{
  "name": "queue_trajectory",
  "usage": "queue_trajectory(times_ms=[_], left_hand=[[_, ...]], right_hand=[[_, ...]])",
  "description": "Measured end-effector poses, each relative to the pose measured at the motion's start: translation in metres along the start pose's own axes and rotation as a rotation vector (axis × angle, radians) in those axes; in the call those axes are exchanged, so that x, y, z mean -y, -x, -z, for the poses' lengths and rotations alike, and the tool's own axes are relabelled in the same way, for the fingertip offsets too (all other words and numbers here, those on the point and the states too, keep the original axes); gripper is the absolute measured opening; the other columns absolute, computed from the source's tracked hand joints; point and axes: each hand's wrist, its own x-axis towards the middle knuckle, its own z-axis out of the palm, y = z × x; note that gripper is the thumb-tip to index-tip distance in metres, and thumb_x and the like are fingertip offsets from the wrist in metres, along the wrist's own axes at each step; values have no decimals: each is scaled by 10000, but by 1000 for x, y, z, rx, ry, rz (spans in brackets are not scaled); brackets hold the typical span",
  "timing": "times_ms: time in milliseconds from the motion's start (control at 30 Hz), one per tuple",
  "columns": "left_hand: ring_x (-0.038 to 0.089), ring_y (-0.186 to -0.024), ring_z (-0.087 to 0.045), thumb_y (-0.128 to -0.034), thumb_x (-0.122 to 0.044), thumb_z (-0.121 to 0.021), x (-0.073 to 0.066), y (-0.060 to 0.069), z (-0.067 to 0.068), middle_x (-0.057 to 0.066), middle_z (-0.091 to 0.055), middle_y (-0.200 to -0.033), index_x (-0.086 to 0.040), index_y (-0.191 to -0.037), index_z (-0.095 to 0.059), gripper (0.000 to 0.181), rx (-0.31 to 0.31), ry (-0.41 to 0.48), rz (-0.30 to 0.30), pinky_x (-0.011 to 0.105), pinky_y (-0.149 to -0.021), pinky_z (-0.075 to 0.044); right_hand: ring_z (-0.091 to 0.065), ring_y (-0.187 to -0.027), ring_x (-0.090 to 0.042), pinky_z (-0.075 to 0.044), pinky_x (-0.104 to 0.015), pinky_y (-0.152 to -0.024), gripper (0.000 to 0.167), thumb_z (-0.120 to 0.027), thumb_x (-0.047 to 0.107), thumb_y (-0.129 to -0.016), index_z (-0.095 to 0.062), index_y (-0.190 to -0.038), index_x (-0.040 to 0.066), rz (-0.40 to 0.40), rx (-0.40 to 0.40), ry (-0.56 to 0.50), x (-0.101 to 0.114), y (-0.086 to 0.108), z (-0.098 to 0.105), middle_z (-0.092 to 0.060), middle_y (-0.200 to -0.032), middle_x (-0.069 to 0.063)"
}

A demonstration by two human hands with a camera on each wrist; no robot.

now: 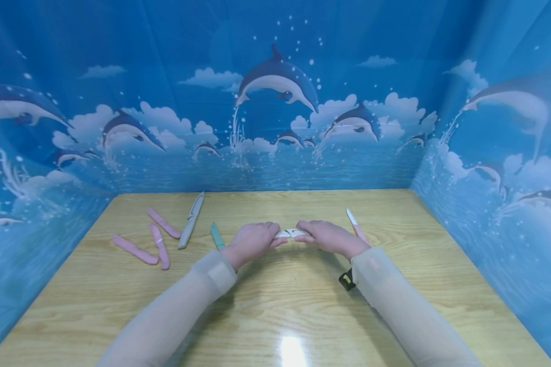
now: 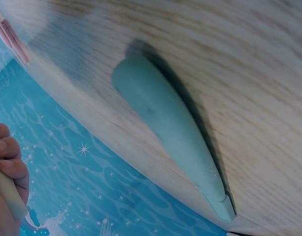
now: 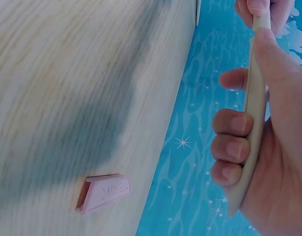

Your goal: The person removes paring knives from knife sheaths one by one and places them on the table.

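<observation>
We are looking into a small booth [image 1: 266,176], a table spot screened off for work by hand. A wood-grained table [image 1: 280,300] is filling the space inside. Blue cloth [image 1: 372,30] is closing off the far, left and right sides, hanging in soft folds and showing printed dolphins [image 1: 280,76], clouds [image 1: 213,79] and sea [image 1: 179,168]. On the near part of the table we are seeing a bright patch of glare [image 1: 292,352]. The cloth is hiding whatever is lying beyond, so we are leaving open whether a home, workshop or office is surrounding it.
</observation>
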Motion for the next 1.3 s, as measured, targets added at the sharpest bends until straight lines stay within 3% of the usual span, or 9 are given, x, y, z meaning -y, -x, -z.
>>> queue_trajectory(times_ms=[767,1300], left_hand=[[51,-505,-390,-994,-431,-492,3,0,-1,-48,-528,-658,-136,-887,-557,321,-15,-26,-26,194,-440,-307],[49,-502,-382,-992,-438,-495,3,3,-3,-65,-502,-648,-142,-881,-558,322,-7,-6,-10,195,-444,-311]], right_hand=[[-489,-689,-114,-441,-303,-686,227,-462,393,-1010,-535,-1040,180,1,28,-38,-1,0,2,-582,-810,-39],[-535,-744,-113,-475,-325,-737,265,-459,414,-1007,-555,-1090,181,-16,43,-33,-1,2,1,-634,-887,-60]])
